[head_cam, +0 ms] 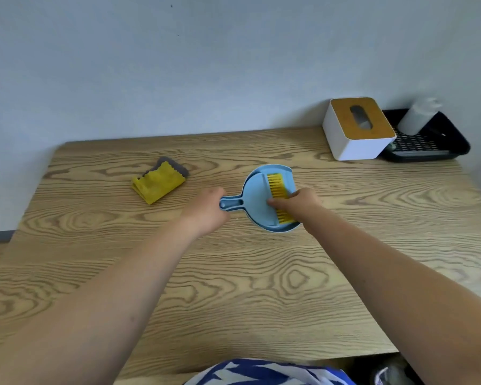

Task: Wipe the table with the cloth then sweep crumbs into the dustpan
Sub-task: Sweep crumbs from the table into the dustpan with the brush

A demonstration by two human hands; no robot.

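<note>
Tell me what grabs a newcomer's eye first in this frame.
Mid-table, the blue dustpan draws the eye: the left hand grips its handle while the right hand holds the yellow-bristled brush inside the pan. To its left lies the crumpled yellow cloth, apart from both hands. A white tissue box stands at the far right by the wall.

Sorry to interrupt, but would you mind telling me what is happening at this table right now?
A person is working with a small blue dustpan on the wooden table. The left hand grips its handle, and the right hand holds the yellow-bristled brush over the pan. The yellow cloth lies folded to the left, apart from both hands.
</note>
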